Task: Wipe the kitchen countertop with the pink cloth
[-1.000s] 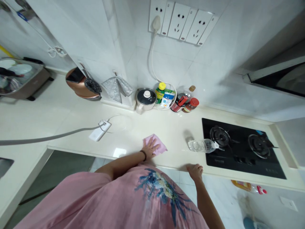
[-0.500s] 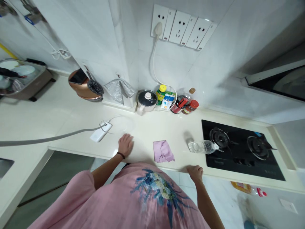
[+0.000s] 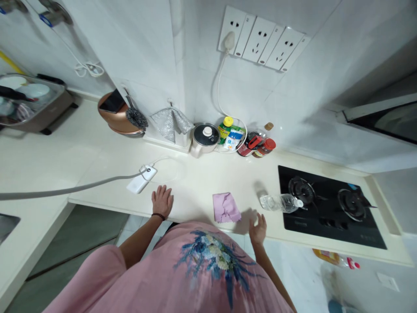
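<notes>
My left hand (image 3: pixel 162 201) lies on the counter with its fingers spread and nothing in it. Just beyond it is a white power bank (image 3: pixel 142 179) with a cable looped at its end. My right hand (image 3: pixel 258 229) is at the counter's front edge, its fingers apart and holding nothing. Between my hands a folded purple cloth (image 3: pixel 226 208) lies near the edge. A clear plastic bottle (image 3: pixel 276 202) stands to the right of the cloth, beyond my right hand, close to the stove.
A black gas stove (image 3: pixel 329 208) is set in the counter (image 3: pixel 195 178) on the right. Along the wall are a small electric pot (image 3: pixel 205 140), a yellow-capped bottle (image 3: pixel 225 129) and a red-lidded jar (image 3: pixel 265 148). A grey cord (image 3: pixel 81 187) crosses the left side.
My left hand has slid left toward the power bank. My right hand has lifted off the edge and moved left and inward, its fingers opening. The view has shifted slightly.
</notes>
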`<action>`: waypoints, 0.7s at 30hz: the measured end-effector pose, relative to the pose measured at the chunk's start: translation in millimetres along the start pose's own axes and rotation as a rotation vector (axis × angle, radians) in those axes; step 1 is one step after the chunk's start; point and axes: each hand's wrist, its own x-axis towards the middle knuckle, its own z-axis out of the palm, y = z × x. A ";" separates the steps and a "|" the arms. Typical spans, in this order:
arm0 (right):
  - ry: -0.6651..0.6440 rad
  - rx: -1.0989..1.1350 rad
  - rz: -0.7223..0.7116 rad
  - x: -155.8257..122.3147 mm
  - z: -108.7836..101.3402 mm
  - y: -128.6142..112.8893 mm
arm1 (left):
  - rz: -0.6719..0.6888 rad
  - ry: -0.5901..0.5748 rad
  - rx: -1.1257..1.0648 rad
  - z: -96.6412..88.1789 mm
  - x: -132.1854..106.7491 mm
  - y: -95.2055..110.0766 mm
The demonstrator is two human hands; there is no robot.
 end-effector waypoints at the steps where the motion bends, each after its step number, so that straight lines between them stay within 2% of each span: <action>1: -0.005 0.038 -0.012 -0.8 12.9 -21.3 | -0.002 -0.002 0.001 -0.6 0.5 0.6; 4: -0.134 0.076 -0.127 -0.2 50.8 -89.4 | -0.003 -0.003 -0.005 -2.2 1.7 1.6; 6: -0.264 0.002 -0.191 1.5 68.8 -126.9 | -0.003 -0.010 -0.010 -3.1 2.2 1.8; 9: -0.426 -0.155 -0.267 4.1 79.0 -153.5 | -0.006 -0.020 0.003 -3.6 2.9 1.7; 11: -0.465 -0.214 -0.310 7.2 76.4 -150.5 | -0.006 -0.022 0.019 -3.1 3.5 1.5; 13: -0.459 -0.251 -0.307 13.2 70.2 -137.1 | -0.002 -0.026 0.022 -2.5 3.8 0.3; 17: -0.402 -0.315 -0.179 34.9 59.5 -106.9 | 0.003 -0.019 -0.005 -4.1 0.3 -7.5; 21: -0.383 -0.295 -0.026 60.1 59.5 -93.4 | 0.002 -0.014 0.006 -8.3 -11.1 -17.8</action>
